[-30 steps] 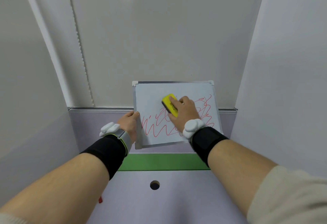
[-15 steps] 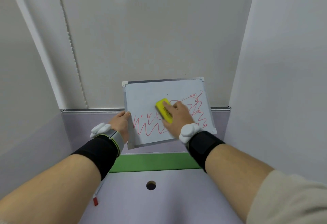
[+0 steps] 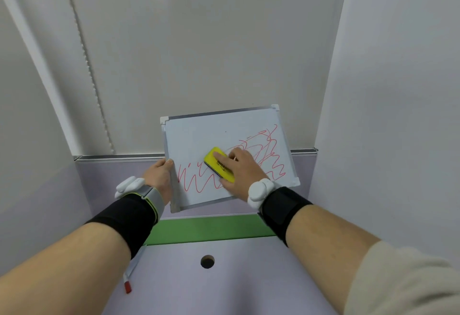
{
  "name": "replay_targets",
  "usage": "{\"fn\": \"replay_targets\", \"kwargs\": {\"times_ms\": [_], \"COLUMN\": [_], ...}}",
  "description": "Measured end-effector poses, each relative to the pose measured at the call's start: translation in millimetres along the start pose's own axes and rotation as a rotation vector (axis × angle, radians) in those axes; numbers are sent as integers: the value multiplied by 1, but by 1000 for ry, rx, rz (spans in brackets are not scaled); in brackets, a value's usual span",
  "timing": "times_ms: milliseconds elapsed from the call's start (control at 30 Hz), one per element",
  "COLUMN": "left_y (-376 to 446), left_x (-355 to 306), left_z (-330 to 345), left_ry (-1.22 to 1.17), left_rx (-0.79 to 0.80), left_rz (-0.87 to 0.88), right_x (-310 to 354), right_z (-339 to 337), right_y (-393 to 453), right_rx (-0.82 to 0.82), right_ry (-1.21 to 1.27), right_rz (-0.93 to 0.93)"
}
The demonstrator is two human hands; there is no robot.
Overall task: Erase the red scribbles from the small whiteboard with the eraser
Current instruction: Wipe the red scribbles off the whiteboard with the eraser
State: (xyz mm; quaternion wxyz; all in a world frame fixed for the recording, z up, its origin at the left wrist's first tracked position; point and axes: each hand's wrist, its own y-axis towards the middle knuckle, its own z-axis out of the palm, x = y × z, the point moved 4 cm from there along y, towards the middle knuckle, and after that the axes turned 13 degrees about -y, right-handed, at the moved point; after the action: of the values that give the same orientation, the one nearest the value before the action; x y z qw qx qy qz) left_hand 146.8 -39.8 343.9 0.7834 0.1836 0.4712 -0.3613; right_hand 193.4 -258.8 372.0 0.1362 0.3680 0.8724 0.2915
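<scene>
I brace the small whiteboard point(image 3: 199, 137), propped against the wall, by gripping its edge with my left hand point(image 3: 160, 177); my right hand point(image 3: 242, 171) clasps the eraser point(image 3: 219, 165), seemingly flat on the red scribbles point(image 3: 268, 155). Long, firm overlapping strokes work best.

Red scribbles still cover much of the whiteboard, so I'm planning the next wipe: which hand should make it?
Right hand: it already presses the yellow eraser on the scribbles. Left hand steadies the whiteboard.
</scene>
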Motion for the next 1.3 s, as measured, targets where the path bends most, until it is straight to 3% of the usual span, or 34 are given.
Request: {"fn": "replay_targets", "kwargs": {"times_ms": [67,233,300,400,467,667,867,933,1067,1133,1233,1300], "left_y": [2,1,0,0,1,1,4,5,7,7,7,9], "left_x": [-1,-5,-4,-3,-4,-4,-2,-4,-1,0,-1,-3], "left_z": [-2,-5,-3,-2,0,3,1,-2,-6,-6,-4,-3], "left_ry": [5,32,40,36,24,28,76,90,103,97,77,78], "left_rx": [16,11,17,-4,-12,4,3,6,38,38,30,36], "left_rz": [-10,4,1,-3,-6,-12,-18,-21,-34,-33,-31,-31], "right_x": [-15,-94,-79,-30,-24,-97,-48,-68,-126,-122,-88,-86], "right_z": [-5,-25,-21,-6,-4,-25,-5,-14,-36,-36,-25,-24], "right_y": [3,-5,-7,-10,-9,-10,-14,-9,-11,-11,-7,-4], "right_rx": [-20,-15,-9,20,18,-11,9,-18,-26,-35,-29,-32], "right_ry": [-34,-68,-60,-11,-55,-61,-16,-57,-71,-85,-82,-105], "right_rz": [6,502,419,91,-18,474,98,179,532,514,290,241]}}
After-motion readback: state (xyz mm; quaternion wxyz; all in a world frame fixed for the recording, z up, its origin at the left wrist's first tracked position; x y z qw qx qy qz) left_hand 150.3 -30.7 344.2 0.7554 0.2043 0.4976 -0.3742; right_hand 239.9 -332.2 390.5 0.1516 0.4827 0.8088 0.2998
